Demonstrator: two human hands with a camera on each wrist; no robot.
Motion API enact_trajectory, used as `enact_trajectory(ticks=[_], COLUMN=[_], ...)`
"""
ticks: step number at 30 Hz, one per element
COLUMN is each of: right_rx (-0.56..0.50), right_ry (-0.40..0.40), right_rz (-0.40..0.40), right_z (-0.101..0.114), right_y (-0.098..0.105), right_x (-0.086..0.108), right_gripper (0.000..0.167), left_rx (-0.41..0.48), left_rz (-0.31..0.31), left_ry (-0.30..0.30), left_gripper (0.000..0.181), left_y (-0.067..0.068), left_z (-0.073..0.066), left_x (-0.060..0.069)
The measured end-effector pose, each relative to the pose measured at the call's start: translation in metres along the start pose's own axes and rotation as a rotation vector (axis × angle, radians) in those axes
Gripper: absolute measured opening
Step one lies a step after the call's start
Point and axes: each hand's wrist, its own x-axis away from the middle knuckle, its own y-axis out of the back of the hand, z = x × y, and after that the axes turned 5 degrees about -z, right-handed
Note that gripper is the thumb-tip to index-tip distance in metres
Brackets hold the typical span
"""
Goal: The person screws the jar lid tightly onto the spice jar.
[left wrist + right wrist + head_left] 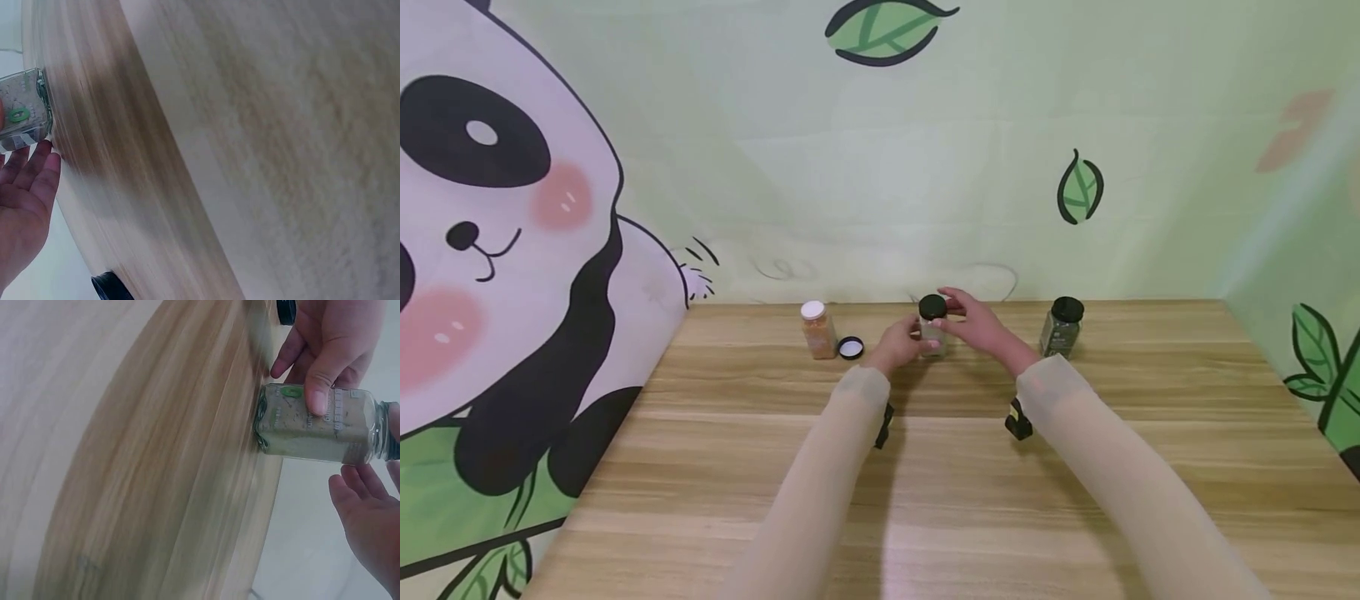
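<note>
I see a long, cream left sleeve (808, 492) and a right sleeve (1127, 467) just like it, both plain, with loose cuffs. The left hand (901, 343) and right hand (981, 327) are bare. One little black box (884, 427) is by the left wrist, and another black box (1018, 423), with some yellow, by the right

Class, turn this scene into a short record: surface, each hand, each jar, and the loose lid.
Surface: wood-grain table
Left hand: grips the middle jar's body
Right hand: at the middle jar's black lid
Middle jar: clear glass, upright, lid on
Left jar: orange contents, white top
Loose lid: black rim, white inside facing up, beside left jar
Right jar: dark contents, black lid on
</note>
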Motion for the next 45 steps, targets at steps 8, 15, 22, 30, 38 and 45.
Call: enact_trajectory(ticks=[8,15,22,30,38,45], right_rx=[-0.027,-0.076,-0.009,-0.1,-0.015,-0.079], right_ry=[-0.046,-0.058,0.002,-0.091,0.002,-0.078], right_rz=[-0.057,-0.045,-0.016,-0.067,-0.019,-0.066], right_z=[0.0004,-0.0011,-0.0018,-0.0008,-0.0019,0.002], right_y=[-0.0017,-0.0027,-0.0013,-0.0065,-0.0072,-0.0087], right_x=[0.0021,0.0007,-0.0008,-0.0012,-0.0039,-0.0019], right_gripper=[0.051,0.07,0.054,0.061,0.056,0.059], left_rx=[0.013,-0.001,0.014,-0.002,-0.001,0.002], left_rz=[0.014,0.016,0.003,0.007,0.007,0.003], left_ry=[-0.014,0.001,0.0,0.001,0.002,0.006], left_gripper=[0.059,0.068,0.065,0.067,0.064,0.068], left_y=[-0.0007,-0.0018,-0.0005,-0.0002,0.0002,0.0004], left_z=[0.0031,0.0018,0.0007,0.0028,0.0028,0.0047], left_x=[-0.0027,-0.0035,-0.0018,-0.0023,-0.0003,-0.0028])
